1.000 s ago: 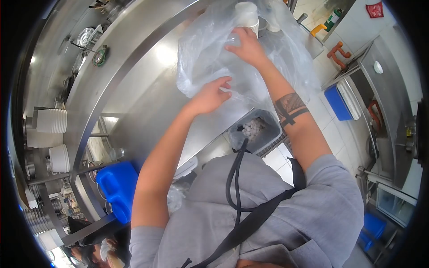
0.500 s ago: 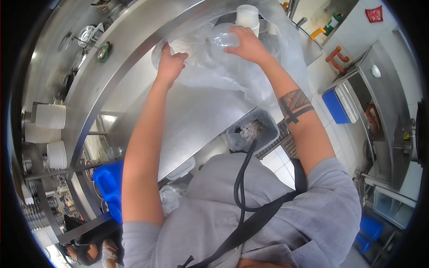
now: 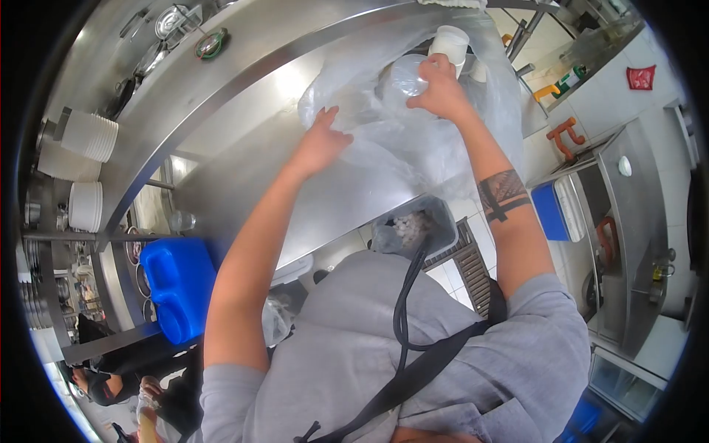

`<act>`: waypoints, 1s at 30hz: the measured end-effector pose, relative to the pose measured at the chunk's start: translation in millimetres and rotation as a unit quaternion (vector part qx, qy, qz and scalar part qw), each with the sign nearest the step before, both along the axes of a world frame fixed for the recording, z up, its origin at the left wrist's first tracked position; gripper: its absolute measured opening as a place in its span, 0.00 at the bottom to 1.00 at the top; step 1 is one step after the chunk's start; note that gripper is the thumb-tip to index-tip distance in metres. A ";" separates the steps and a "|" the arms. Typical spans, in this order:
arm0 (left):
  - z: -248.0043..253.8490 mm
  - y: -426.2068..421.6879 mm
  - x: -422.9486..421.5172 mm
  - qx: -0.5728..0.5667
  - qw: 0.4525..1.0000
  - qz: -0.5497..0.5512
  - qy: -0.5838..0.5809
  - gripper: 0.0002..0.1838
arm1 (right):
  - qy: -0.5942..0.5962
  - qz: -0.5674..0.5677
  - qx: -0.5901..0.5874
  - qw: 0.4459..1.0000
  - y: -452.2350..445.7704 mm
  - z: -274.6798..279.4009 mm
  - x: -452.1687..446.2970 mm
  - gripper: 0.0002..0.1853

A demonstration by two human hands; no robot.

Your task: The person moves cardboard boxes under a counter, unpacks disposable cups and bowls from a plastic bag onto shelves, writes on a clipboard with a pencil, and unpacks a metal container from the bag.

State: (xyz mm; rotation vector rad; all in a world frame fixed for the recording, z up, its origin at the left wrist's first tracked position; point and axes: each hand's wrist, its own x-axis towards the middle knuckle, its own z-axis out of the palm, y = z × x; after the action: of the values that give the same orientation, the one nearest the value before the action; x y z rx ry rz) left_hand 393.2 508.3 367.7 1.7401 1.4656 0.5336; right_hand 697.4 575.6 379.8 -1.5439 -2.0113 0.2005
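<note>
My right hand has its thumb and fingers around a round clear plastic container, held over a large clear plastic bag on the steel counter. Whether the container is a cup or a lid, I cannot make out. Just behind that hand, a stack of white tubs stands at the bag's far end. My left hand is at the bag's near-left edge, index finger and thumb apart, with nothing seen in it.
Below the steel counter edge stands a grey bin with pale scraps inside. A blue moulded tray is at lower left, by shelves with stacked white bowls. Other people are at far lower left.
The view has shifted, so the counter items sit further right. My left hand has drawn back slightly from the bag's edge. My right hand still holds the clear container near the tubs.
</note>
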 end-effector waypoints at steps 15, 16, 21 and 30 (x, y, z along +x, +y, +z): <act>2.5 -34.1 -51.7 0.149 0.988 -0.047 0.011 0.33 | -0.001 0.029 0.159 0.987 -88.3 161.1 43.9 0.27; -2.6 -44.1 -57.7 0.161 0.986 -0.048 0.002 0.32 | 0.001 0.044 0.164 0.986 -98.7 177.2 44.9 0.27; 31.4 -123.1 -75.4 0.023 0.992 0.022 -0.119 0.31 | 0.277 0.171 0.092 0.941 -120.5 228.4 20.8 0.34; 180.8 -210.3 -143.3 0.569 0.785 0.218 -0.112 0.53 | 0.444 0.424 0.113 0.781 -116.7 287.8 -148.5 0.60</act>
State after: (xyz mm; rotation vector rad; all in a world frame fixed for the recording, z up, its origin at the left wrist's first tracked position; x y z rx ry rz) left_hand 249.8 298.1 548.5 2.0034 1.4386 2.1473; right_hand 548.9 458.9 667.6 -0.1527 -1.6566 0.8258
